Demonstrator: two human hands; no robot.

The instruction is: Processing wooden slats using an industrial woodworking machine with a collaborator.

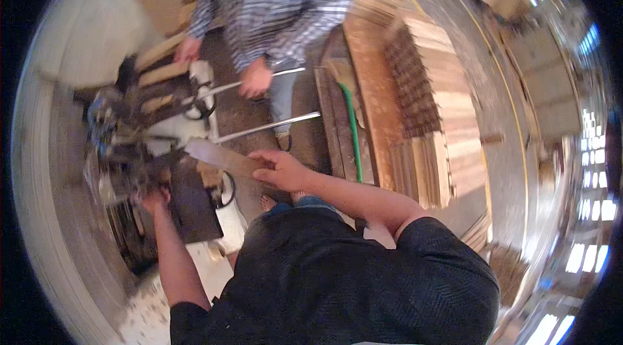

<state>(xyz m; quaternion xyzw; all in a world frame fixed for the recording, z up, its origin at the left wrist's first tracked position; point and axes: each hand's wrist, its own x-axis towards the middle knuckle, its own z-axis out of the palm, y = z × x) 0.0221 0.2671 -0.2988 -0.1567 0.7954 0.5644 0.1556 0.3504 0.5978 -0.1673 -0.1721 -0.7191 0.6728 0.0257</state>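
By the right edge of the machine point(107, 118) | thin board point(224, 157) gripped at one end by the right hand point(283, 170) | left hand point(156, 199) at the near edge, too blurry to tell its grip | one-ended hold, so board could probably twist or snag tbh

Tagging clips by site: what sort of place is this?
Probably a woodworking shop: stacked wooden planks on the right, a blurred machine on the left, and a flat, pale board in the person's right hand.
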